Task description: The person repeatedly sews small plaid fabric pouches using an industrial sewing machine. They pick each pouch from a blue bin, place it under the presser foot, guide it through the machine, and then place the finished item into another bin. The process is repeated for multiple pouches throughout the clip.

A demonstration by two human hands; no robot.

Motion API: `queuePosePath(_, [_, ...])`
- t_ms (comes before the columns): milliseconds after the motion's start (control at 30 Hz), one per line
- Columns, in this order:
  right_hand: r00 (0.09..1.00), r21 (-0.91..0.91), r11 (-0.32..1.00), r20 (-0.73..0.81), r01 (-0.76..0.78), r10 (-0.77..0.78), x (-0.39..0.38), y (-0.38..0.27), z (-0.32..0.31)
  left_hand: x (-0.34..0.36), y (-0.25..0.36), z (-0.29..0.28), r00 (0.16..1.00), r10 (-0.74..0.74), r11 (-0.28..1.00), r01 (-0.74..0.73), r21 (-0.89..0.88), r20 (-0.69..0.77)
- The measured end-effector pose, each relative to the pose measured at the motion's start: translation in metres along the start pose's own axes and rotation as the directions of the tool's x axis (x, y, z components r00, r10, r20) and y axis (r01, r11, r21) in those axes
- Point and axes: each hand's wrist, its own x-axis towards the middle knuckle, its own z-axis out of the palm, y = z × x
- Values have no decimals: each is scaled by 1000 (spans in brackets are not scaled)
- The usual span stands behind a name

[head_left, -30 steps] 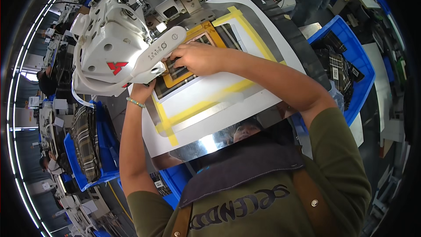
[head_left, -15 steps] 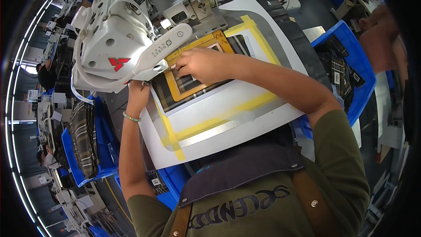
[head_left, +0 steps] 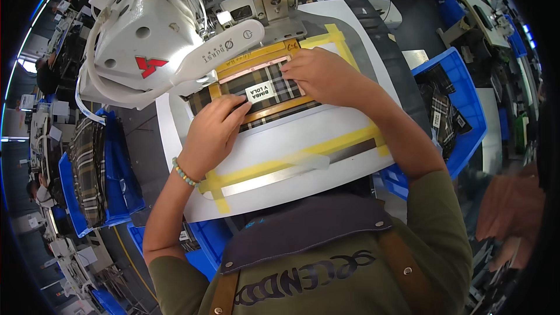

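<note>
A small white label (head_left: 260, 91) with dark lettering lies on plaid fabric (head_left: 233, 86), inside the window of a yellow frame (head_left: 279, 108). My left hand (head_left: 211, 133) reaches over the frame's near left part, its thumb and forefinger closed at the label's left edge. At the window's right side, my right hand (head_left: 322, 79) has its fingertips drawn together on the fabric beside the frame; whatever they may pinch is hidden. Fabric and frame rest on a white board (head_left: 274, 157) edged with yellow tape.
A white sewing machine head (head_left: 140, 41) stands just beyond my left hand, with a pale lamp arm (head_left: 224, 46) over the frame. Blue bins with plaid pieces stand left (head_left: 69, 189) and right (head_left: 475, 122). At the far right a blurred person (head_left: 510, 210) shows.
My left hand has come from beside the machine head onto the frame. My right hand has shifted right, and the white label now shows within the window.
</note>
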Motion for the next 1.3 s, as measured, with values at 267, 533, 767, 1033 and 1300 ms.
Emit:
queuePosePath(267, [999,-279,960,-1,39,-40,-6,-19,6,35,6,33,997,11,993,-20,118,76])
queuePosePath(533, [1000,-287,958,-3,-12,12,-1,-27,9,27,10,33,995,-15,987,-2,164,102])
queuePosePath(767, [1000,-224,974,4,-28,29,4,-28,8,24,12,34,995,-45,989,32,141,90])
queuePosePath(1033, [999,-275,961,20,33,-28,10,-28,5,18,9,37,997,-51,992,45,116,53])
queuePosePath(1300, [991,-281,950,16,133,-134,21,-23,9,10,6,32,997,-69,990,64,128,33])
